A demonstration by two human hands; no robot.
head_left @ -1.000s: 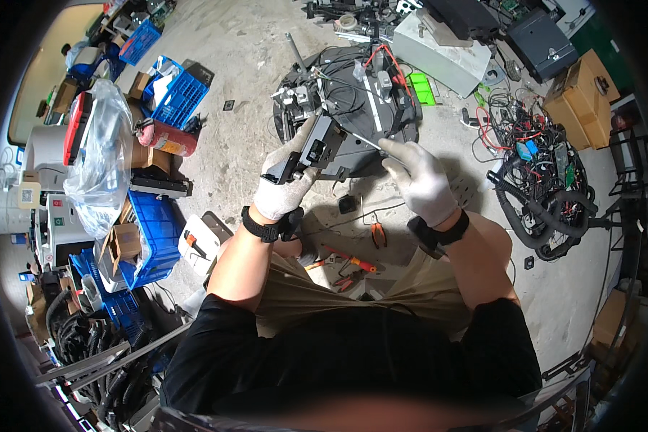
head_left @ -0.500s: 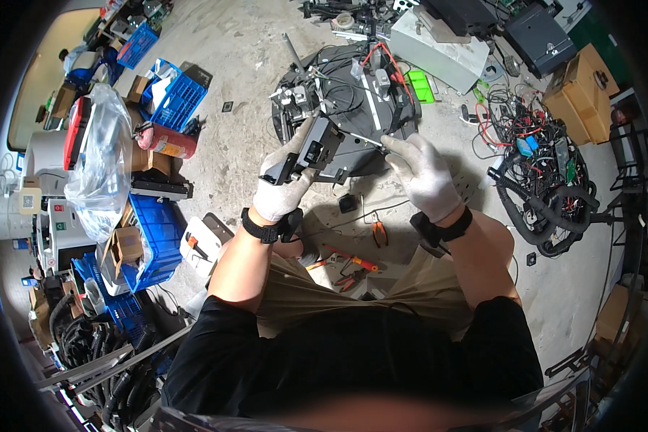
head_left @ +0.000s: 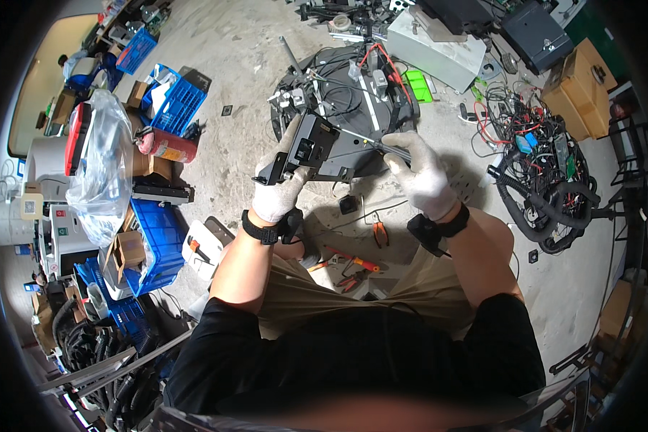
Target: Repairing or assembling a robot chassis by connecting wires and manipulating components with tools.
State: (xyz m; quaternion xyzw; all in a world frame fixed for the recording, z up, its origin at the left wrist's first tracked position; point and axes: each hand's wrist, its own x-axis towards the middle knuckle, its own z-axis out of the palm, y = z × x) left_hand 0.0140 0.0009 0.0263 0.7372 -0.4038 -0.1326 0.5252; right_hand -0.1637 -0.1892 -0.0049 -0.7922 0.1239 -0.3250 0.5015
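My left hand (head_left: pixel 281 195), in a white glove, is closed around a black bracket-like part (head_left: pixel 314 147) with cutouts and a flat plate along its lower side. In my right hand (head_left: pixel 425 177), also gloved, is a slim rod-shaped tool (head_left: pixel 396 152) with a grey thicker end; its exact kind is not clear. The tool's thin shaft points left toward the part's upper right edge; I cannot tell whether they touch. Behind both hands, a round black base (head_left: pixel 367 108) with cables and metal fittings sits on the floor.
Orange-handled pliers (head_left: pixel 380 233), a red-and-yellow screwdriver (head_left: pixel 363 262) and other pliers (head_left: pixel 353 279) lie on the floor near my legs. A tangle of cables (head_left: pixel 536 155) spreads at the right. Blue crates (head_left: pixel 155 248) stand left. A green tray (head_left: pixel 418 86) lies beyond the base.
More of the rod-shaped tool now shows in my right hand, and its fingers have shifted along it. The black part has turned slightly in my left hand.
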